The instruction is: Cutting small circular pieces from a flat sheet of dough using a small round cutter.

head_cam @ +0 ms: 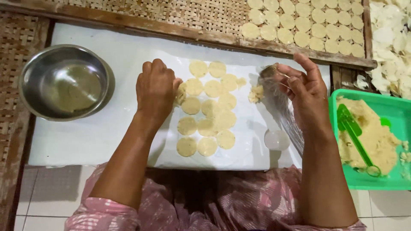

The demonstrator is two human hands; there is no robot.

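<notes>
A steel bowl [66,82] is set at the far left of the white board [85,137]; a low pool of pale batter is seen in its bottom. At the right, a green tub [398,107] is filled with crumbly yellow dough, and a green scoop [355,134] is laid in it. Flat dough discs [207,109] are spread in rows at the middle of the board. The left hand [156,87] is curled closed, its fingertips pressed on the leftmost disc. The right hand [304,92] is half open, and a clear plastic sheet [280,105] is pinched in it, just right of a small dough lump [257,93]. Bare board is left between bowl and discs. Beyond the far wooden edge, a woven tray [205,15] is covered with more discs.
</notes>
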